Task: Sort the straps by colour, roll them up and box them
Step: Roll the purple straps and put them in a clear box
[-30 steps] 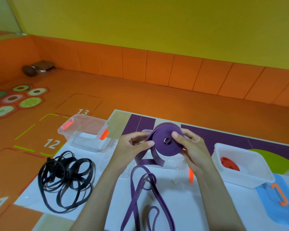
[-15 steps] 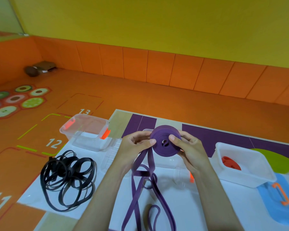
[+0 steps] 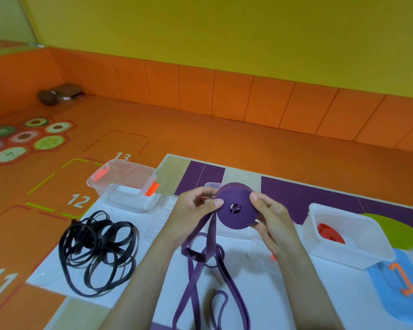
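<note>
Orange floor (image 3: 200, 144), clear box (image 3: 126, 186) apparently empty, white box (image 3: 348, 234) holding red strap (image 3: 329, 234).

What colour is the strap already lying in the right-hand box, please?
Red-orange: the rolled strap in the white box, head view.

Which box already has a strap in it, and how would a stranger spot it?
Start at the white mat on the orange floor. It is the box beyond the right hand, at the mat's right side. Unlike the empty clear box on the left, its walls are milky white, with an orange roll inside.
</note>
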